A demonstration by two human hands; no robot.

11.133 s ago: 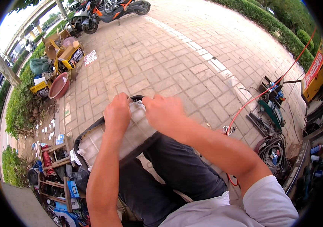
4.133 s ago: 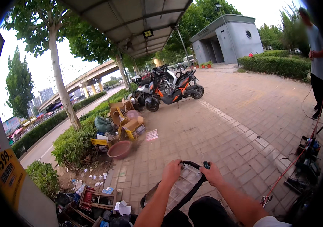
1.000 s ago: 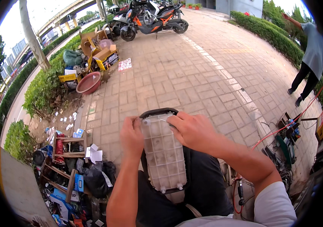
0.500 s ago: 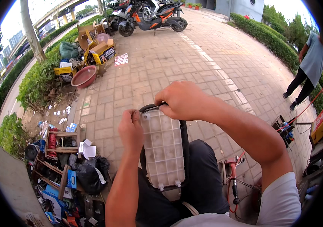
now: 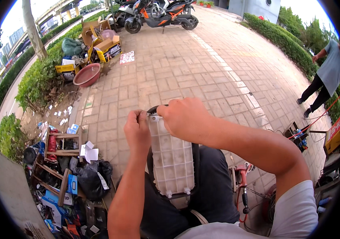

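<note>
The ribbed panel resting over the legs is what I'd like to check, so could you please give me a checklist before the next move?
1. Panel ribbed side up: ok.
2. Left hand at the far left corner: ok, fingertips closed there.
3. Right hand at the far end: ok, curled over the black edging.
4. Right hand free of small tools: cannot tell, its inside is hidden.
5. Edging even all round: cannot tell, hands cover part.
6. Red tool apart from the panel: ok, beyond the right leg.
</note>
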